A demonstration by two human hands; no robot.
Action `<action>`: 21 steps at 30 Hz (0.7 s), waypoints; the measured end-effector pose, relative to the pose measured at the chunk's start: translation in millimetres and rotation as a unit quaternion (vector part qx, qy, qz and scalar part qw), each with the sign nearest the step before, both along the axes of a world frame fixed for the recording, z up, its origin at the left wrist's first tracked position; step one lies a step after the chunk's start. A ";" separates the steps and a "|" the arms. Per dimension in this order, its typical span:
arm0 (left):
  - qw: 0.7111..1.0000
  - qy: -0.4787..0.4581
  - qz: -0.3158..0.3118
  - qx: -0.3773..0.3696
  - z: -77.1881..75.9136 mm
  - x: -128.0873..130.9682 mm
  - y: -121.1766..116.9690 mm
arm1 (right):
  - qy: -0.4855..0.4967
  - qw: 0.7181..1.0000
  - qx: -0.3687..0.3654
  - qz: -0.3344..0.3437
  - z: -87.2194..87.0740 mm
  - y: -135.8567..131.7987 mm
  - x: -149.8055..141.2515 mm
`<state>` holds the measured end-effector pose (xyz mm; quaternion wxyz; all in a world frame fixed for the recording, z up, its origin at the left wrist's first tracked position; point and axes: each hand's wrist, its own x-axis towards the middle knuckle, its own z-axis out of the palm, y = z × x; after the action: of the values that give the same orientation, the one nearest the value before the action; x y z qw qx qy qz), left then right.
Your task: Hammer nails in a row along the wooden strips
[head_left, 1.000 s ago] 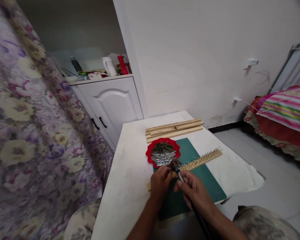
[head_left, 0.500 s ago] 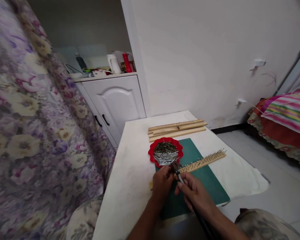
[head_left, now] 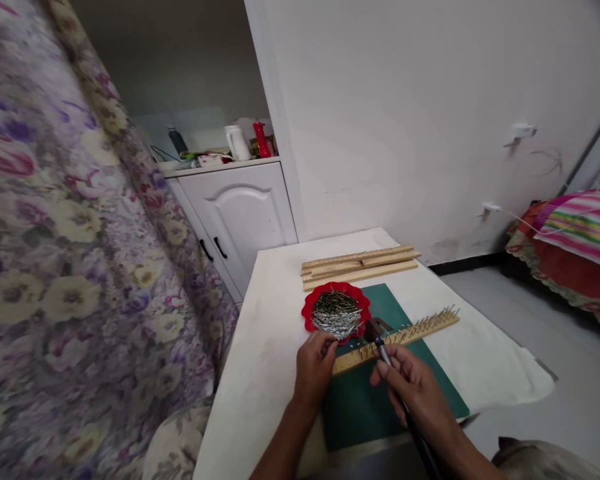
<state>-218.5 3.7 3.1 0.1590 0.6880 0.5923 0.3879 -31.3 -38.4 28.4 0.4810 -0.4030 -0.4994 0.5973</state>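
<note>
My right hand [head_left: 413, 387] is wrapped round the handle of a hammer [head_left: 383, 349], whose dark head is above a wooden strip [head_left: 347, 362]. Many nails [head_left: 425, 327] stand in a row along the strip's right part, several of them leaning. The strip lies across a green board [head_left: 357, 413]. My left hand [head_left: 315, 367] is at the strip's left end, beside the near rim of a red scalloped dish [head_left: 307, 313]. Its fingertips are pinched together; whatever is between them is too small to make out. Loose nails [head_left: 336, 310], dark and silvery, fill the dish.
Several bare wooden strips [head_left: 360, 265] lie beyond the dish on the white table [head_left: 275, 320]. A floral curtain [head_left: 105, 267] hangs at the left. Behind stands a white cabinet [head_left: 245, 207] holding a white jug [head_left: 237, 143] and a red bottle [head_left: 261, 139]. A bed [head_left: 575, 247] is at the right.
My left hand has drawn left, away from the hammer, uncovering the strip's left part. The hammer has shifted right and slightly up in my right hand. The whole view has shifted a little.
</note>
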 end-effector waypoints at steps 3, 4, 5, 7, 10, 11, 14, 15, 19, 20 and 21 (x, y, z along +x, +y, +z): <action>0.997 0.069 0.005 -0.015 11.7 -1.1 16.6 | -0.001 1.000 -0.005 -0.001 0.3 -0.1 -0.1; 0.995 0.097 0.005 -0.028 14.9 0.1 22.4 | -0.002 1.000 -0.007 -0.001 0.5 -0.3 -0.4; 0.991 0.123 0.009 -0.045 17.4 2.0 27.6 | -0.003 1.000 -0.008 0.000 0.7 -0.4 -0.7; 0.980 0.176 0.020 -0.088 20.5 6.5 35.7 | -0.001 1.000 -0.009 0.000 1.3 -0.2 -1.2; 0.965 0.225 0.038 -0.131 21.4 11.1 41.7 | 0.004 1.000 -0.011 0.000 1.9 0.9 -1.8; 0.963 0.231 0.042 -0.129 21.3 11.5 42.5 | 0.005 1.000 -0.012 0.000 1.9 1.4 -2.0; 0.965 0.240 0.041 -0.096 20.5 9.5 44.1 | 0.003 1.000 -0.010 -0.001 1.9 3.1 -2.9; 0.965 0.245 0.033 -0.086 20.2 8.4 44.6 | 0.003 1.000 -0.010 -0.002 2.0 3.6 -3.3; 0.953 0.289 0.008 -0.093 18.3 5.9 47.9 | 0.007 1.000 -0.009 -0.007 2.3 5.7 -5.0; 0.949 0.299 0.008 -0.098 17.9 6.1 48.8 | 0.009 1.000 -0.008 -0.008 2.1 6.3 -5.3; 0.946 0.306 0.009 -0.101 17.7 6.6 49.5 | 0.011 1.000 -0.007 -0.008 1.8 7.0 -5.6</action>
<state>-211.9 53.2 20.8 0.0347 0.7486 0.6548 0.0981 -36.9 -31.5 30.2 0.4889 -0.4036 -0.4865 0.6012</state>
